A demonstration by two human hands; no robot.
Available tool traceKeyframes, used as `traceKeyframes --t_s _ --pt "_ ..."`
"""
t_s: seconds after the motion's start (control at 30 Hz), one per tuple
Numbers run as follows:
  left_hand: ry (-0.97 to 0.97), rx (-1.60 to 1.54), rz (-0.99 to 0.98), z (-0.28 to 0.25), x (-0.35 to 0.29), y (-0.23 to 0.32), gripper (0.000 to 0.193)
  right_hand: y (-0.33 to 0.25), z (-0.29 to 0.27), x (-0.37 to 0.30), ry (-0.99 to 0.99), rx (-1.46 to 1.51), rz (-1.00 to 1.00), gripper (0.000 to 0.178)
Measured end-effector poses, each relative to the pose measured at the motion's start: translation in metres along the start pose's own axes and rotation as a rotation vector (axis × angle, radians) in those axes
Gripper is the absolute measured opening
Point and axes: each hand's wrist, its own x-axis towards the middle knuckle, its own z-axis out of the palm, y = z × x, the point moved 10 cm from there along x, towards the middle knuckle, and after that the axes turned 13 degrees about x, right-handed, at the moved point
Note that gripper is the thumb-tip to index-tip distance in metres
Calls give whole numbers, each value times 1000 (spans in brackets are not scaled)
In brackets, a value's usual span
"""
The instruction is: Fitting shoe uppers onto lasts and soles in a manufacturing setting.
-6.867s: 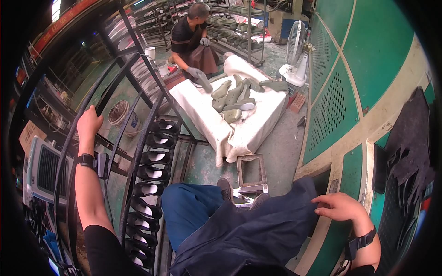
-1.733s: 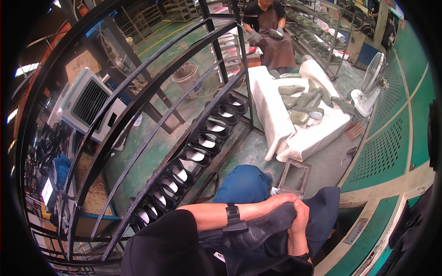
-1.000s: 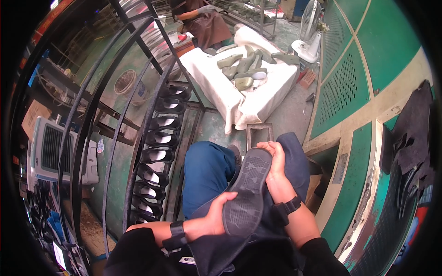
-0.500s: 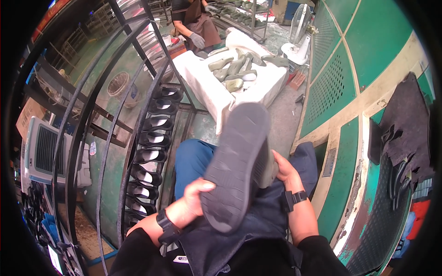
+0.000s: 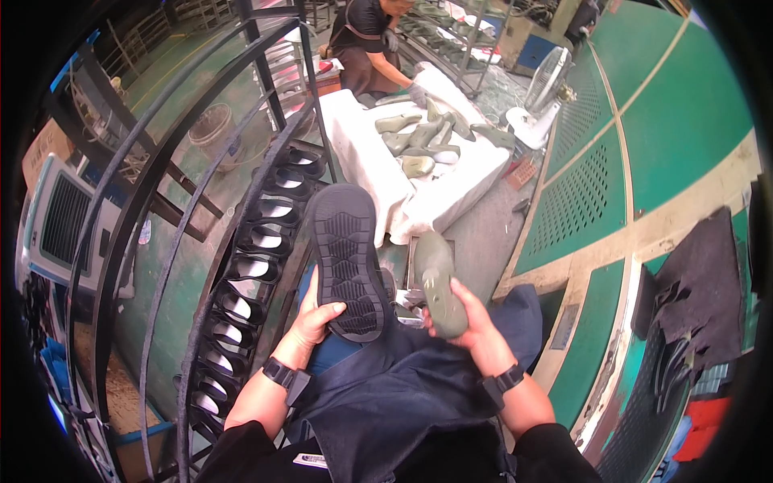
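Note:
A black shoe is held over my lap, its ridged sole facing up toward me. My left hand grips its left edge near the lower end, thumb on the sole. Apart from it on the right, a green shoe last stands tilted in my right hand, fingers wrapped round its lower end. In front of my knees, more green shoe lasts lie heaped on a white-covered bin or table.
Black shoes line a metal rack on my left. Green metal panels stand close on the right, a dark cloth hanging there. Ahead, a gloved co-worker reaches over the lasts near a white fan.
The shoe last has come out of the shoe, and my hands have moved apart. The shoe went left, its sole turned toward me. The co-worker's hand moved onto the heaped lasts.

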Motion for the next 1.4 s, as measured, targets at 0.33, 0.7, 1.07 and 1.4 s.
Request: traceKeyframes --t_s 0.33,0.7,1.07,1.4 --pt "-160 50 49 8 5 -2 114 -162 151 99 -158 43 -458 56" --pt "-83 480 421 19 -42 73 113 -4 91 -15 -167 -521 -69 50" --pt "38 1088 411 31 -103 129 35 98 197 -14 -391 -706 -177 66" --pt "708 408 -500 -209 -242 -77 36 154 149 34 -370 -861 249 45"
